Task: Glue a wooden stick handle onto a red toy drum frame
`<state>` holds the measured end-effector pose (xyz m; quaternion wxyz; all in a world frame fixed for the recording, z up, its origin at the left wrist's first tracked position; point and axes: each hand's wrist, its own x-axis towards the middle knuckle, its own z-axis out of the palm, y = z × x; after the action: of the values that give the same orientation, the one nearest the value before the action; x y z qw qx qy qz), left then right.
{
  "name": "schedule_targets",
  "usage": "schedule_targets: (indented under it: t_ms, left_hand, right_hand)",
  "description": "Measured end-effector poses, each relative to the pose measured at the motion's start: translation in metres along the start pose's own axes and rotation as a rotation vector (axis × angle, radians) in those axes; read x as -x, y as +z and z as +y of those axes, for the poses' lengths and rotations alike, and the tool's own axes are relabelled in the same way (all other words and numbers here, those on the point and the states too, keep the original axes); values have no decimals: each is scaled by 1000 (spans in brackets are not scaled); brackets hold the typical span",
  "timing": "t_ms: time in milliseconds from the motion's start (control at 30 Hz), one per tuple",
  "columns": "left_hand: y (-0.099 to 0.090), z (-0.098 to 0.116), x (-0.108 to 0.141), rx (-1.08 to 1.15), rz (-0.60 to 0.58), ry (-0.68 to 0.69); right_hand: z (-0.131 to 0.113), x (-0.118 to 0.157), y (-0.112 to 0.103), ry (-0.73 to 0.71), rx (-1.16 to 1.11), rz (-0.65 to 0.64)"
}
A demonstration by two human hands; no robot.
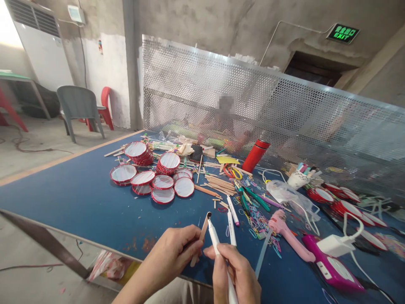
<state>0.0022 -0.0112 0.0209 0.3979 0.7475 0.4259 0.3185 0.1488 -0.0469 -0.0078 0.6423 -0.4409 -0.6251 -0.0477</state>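
Observation:
Between the thumb and fingers of my left hand (182, 249) is a wooden craft stick (204, 228), held slanted over the table's near edge. Its upper end is coloured black. My right hand (236, 270) grips a white marker pen (214, 237), whose tip meets or nearly meets that black end. Just beyond my hands lie a white marker with a pink end (233, 210) and another white marker (231, 228), partly hidden by my right hand. Loose craft sticks (221, 184) lie farther back.
Stacked round red-rimmed discs (163, 182) stand left of centre. To the right are a pink glue gun (289, 234), a purple power strip (332, 266), green-handled pliers (256, 198), scattered rubber bands (257, 219) and a cup of pens (299, 179). Behind stand a red bottle (255, 156) and a perforated metal screen (190, 84).

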Motion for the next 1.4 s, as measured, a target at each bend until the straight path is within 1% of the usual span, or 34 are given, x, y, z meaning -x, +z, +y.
schedule_targets:
  t_ms: [233, 400, 533, 633, 800, 1100, 1300, 1400]
  left_hand:
    - [0, 0, 0, 12, -14, -9]
    - [0, 0, 1, 18, -9, -15]
    - [0, -1, 0, 16, -7, -11]
    - [0, 0, -1, 19, -13, -12]
    - [-2, 3, 0, 17, -21, -11]
    - [-2, 2, 0, 33, -20, -12]
    - [-2, 2, 0, 30, -22, -12]
    - [-1, 2, 0, 33, -21, -7]
  right_hand:
    - [1, 1, -3, 31, -38, 30]
    - [2, 3, -1, 15, -46, -4]
    - [1, 1, 0, -12, -4, -6]
    - [0, -1, -1, 10, 5, 7]
    - [-1, 0, -1, 51, -56, 56]
    - [2, 0, -2, 55, -37, 0]
    - [2, 2, -1, 39, -56, 45]
    - [3, 1, -1, 36, -58, 35]
